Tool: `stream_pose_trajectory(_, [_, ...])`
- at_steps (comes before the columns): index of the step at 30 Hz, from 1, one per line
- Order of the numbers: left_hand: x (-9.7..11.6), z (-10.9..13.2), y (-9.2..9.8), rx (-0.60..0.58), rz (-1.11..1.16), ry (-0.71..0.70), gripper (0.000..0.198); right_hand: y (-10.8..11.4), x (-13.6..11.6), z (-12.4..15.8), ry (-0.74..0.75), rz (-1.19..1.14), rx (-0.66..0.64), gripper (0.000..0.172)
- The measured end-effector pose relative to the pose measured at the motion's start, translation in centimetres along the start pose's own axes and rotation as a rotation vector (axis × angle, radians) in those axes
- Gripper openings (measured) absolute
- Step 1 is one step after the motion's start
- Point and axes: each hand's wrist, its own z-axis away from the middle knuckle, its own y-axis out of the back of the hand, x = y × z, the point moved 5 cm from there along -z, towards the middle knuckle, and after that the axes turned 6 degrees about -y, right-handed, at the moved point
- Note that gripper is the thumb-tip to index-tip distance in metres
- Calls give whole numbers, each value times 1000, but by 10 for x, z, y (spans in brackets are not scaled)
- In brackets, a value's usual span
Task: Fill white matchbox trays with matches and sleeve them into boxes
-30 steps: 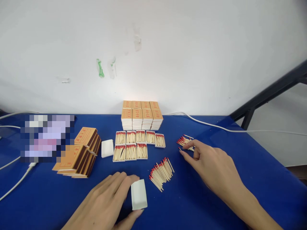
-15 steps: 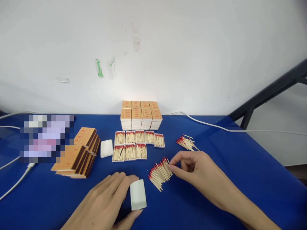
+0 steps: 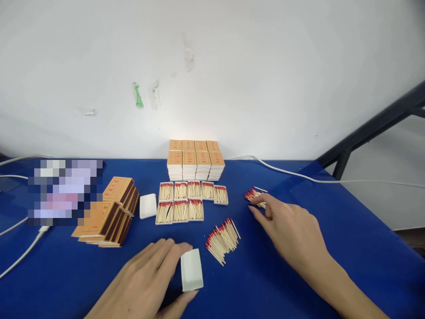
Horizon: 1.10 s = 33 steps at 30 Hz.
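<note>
My left hand (image 3: 142,279) grips a white matchbox tray (image 3: 191,269) by its two ends, thumb at the near end and fingers at the far one. No matches show in the tray. To its right lies a fanned row of red-tipped matches (image 3: 223,241), flat on the blue table. My right hand (image 3: 292,235) reaches over a smaller pile of matches (image 3: 255,195) farther back. Its thumb and forefinger are apart at the near side of that pile, which the hand partly hides.
Trays filled with matches (image 3: 181,210) stand in two rows at mid-table, beside another white tray (image 3: 148,206). Behind them is a block of closed matchboxes (image 3: 195,158). Orange matchbox sleeves (image 3: 99,217) are stacked at left, near a blurred-out device (image 3: 66,190). A white cable (image 3: 292,175) crosses the back right.
My right hand has moved right and away from the fanned matches to the smaller pile, its fingers parting. One match at the fan's right end is now uncovered. My left hand stays put.
</note>
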Motion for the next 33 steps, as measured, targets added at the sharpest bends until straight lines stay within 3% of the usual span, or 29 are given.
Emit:
stream_pose_trajectory(6, [5, -5, 5, 63, -53, -42, 41, 1, -3, 1, -11, 10, -38, 15])
stream_pose_trajectory(14, [8, -12, 9, 45, -28, -48, 38, -2, -3, 1, -26, 37, -98, 18])
stream_pose_trajectory(18, [7, -12, 8, 27, -9, -49, 37, 0, -5, 5, 32, -201, -174, 20])
stream_pose_trajectory(22, [6, -10, 6, 34, -22, -41, 39, -1, -15, 15, 126, -504, -366, 34])
stream_pose_trajectory(27, [7, -9, 6, 36, -6, -32, 39, -3, -24, 25, 125, -591, -461, 34])
stream_pose_trajectory(30, [8, -9, 6, 36, 0, -34, 38, -3, -20, 20, 138, -572, -409, 36])
stream_pose_trajectory(33, [8, -10, 7, 49, -13, -37, 39, 4, -8, 9, 92, -474, -199, 36])
